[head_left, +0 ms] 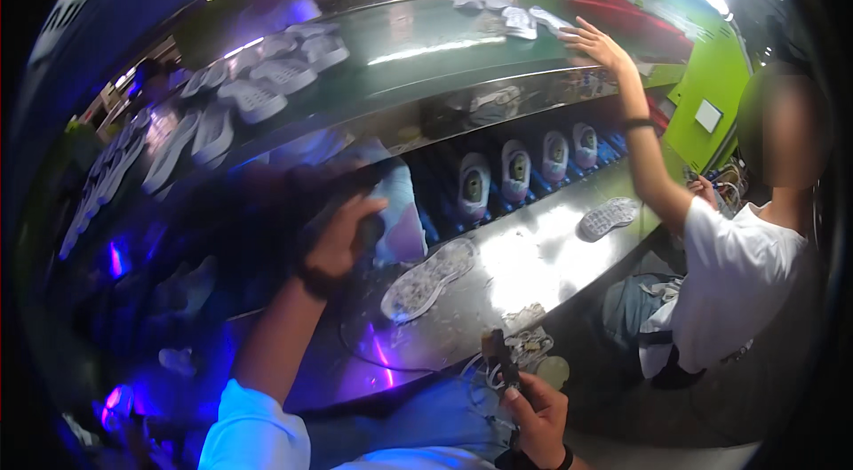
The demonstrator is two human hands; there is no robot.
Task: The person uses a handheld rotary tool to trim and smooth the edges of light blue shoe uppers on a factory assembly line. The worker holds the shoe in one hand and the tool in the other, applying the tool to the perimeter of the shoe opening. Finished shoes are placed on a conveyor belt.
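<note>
My left hand (345, 235) is raised over the metal bench (520, 270), its fingers closed around a dark object that blur hides. A white shoe sole (426, 279) lies tread-up on the bench just right of that hand. My right hand (533, 412) sits low near my lap and grips a small dark tool (499, 353) pointing upward. Thin cords trail beside it.
A person in a white shirt (733, 279) sits at the right, one hand (593, 43) reaching to the upper conveyor shelf (426, 43) that carries several white soles. Shoes on lasts (515, 170) ride a lower belt. Another sole (609, 217) lies on the bench.
</note>
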